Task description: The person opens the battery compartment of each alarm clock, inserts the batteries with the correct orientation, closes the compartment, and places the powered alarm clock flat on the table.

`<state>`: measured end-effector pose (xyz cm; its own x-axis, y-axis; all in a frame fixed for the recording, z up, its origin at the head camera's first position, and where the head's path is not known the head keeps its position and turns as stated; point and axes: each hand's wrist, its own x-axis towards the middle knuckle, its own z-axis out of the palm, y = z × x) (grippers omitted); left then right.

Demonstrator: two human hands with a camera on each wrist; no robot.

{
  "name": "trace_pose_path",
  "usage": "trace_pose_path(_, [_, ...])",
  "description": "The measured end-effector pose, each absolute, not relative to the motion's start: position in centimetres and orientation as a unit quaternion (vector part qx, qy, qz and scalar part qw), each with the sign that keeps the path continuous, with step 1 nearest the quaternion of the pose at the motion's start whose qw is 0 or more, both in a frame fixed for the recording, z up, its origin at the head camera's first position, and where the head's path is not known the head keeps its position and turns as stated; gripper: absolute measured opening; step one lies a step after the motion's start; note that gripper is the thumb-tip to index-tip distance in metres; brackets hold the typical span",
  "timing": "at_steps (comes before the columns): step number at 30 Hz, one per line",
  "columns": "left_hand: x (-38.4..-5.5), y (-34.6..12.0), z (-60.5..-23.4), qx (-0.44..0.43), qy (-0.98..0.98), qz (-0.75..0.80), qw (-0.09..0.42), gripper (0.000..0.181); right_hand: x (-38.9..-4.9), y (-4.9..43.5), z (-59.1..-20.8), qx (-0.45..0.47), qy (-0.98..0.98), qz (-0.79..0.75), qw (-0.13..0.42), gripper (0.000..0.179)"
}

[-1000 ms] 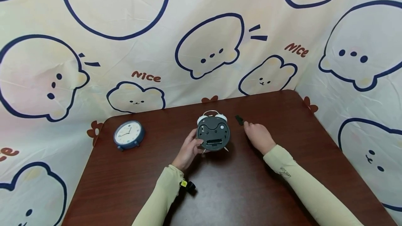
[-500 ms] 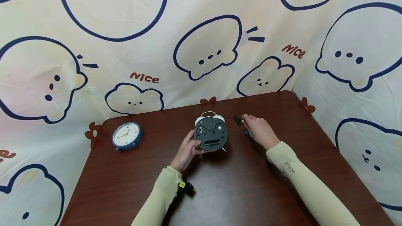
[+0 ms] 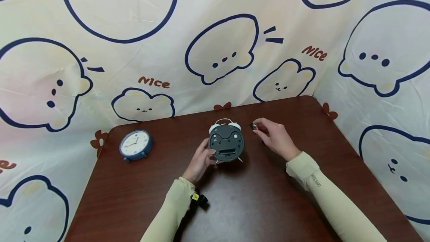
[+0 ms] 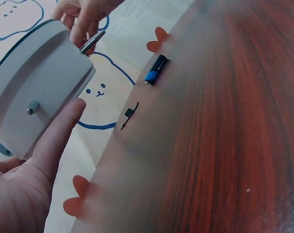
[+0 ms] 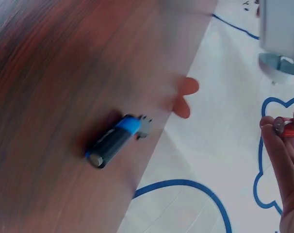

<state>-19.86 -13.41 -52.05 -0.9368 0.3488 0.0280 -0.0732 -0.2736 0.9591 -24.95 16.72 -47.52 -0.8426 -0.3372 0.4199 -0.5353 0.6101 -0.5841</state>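
Observation:
My left hand (image 3: 198, 163) grips the lower left side of a twin-bell alarm clock (image 3: 226, 133), its dark grey back turned towards me. A battery slot (image 3: 227, 152) lies uncovered low on that back. Right of the clock, my right hand (image 3: 277, 137) pinches a red battery (image 5: 280, 126) with a silver end between thumb and fingers, above the table. A black and blue battery (image 5: 113, 143) lies on the table below this hand, mostly hidden in the head view. Beside it is a small black battery cover (image 4: 129, 114).
A blue round clock (image 3: 136, 145) with a white face stands at the table's left. The brown table (image 3: 248, 204) meets a printed cloth wall (image 3: 215, 6) at its back edge. A small black device with a yellow label (image 3: 201, 199) sits at my left wrist.
My right hand has come up from the tabletop and turned, with the red battery at its fingertips. The left hand and the alarm clock have stayed nearly still.

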Motion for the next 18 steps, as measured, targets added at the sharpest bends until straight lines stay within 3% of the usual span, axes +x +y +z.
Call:
trace_pose_path(11, [-19.6, -13.2, -52.1, 0.114, 0.586, 0.791, 0.136, 0.048, -23.2, 15.3, -45.5, 0.285, -0.856, 0.394, 0.177, 0.037])
trace_pose_path(18, [-19.7, -13.0, -52.1, 0.109, 0.585, 0.793, 0.132, 0.05, -22.6, 14.9, -44.8, 0.296, -0.842, 0.418, 0.17, 0.035])
